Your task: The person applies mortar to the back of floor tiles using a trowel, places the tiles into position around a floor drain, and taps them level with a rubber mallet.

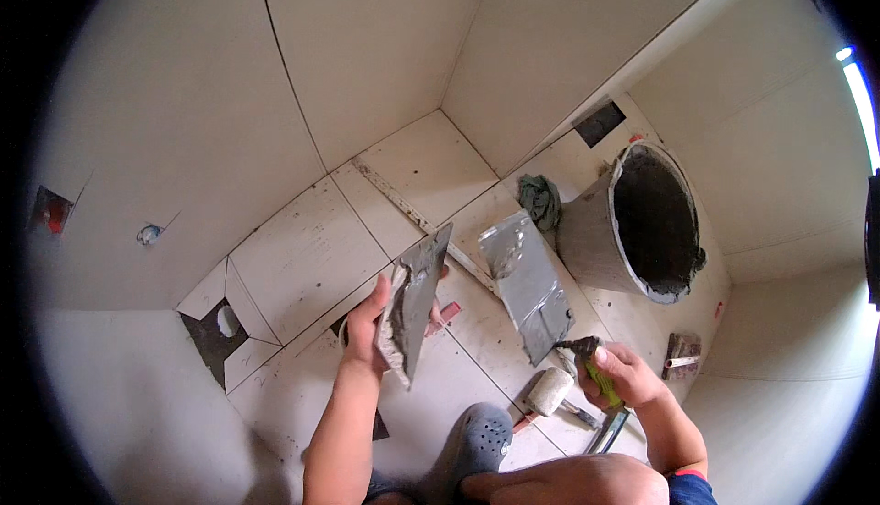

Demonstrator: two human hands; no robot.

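Observation:
My left hand (365, 326) grips a piece of tile (414, 299) held on edge, its face smeared with wet grey mortar. In my right hand (625, 375) is the green and black handle of a trowel (532, 280). Its flat metal blade points up and to the left, coated with grey mortar. The blade and the tile are apart, with a gap of floor showing between them. Some fingers of my left hand are hidden behind the tile.
A mortar-crusted bucket (587, 235) lies tipped at the right, beside a crumpled green cloth (540, 201). A white-headed mallet (550, 391) rests near my right hand. A long straight strip (394, 195) crosses the tiled floor. Square cutouts include a dark floor opening (600, 125). My grey clog (484, 436) is below.

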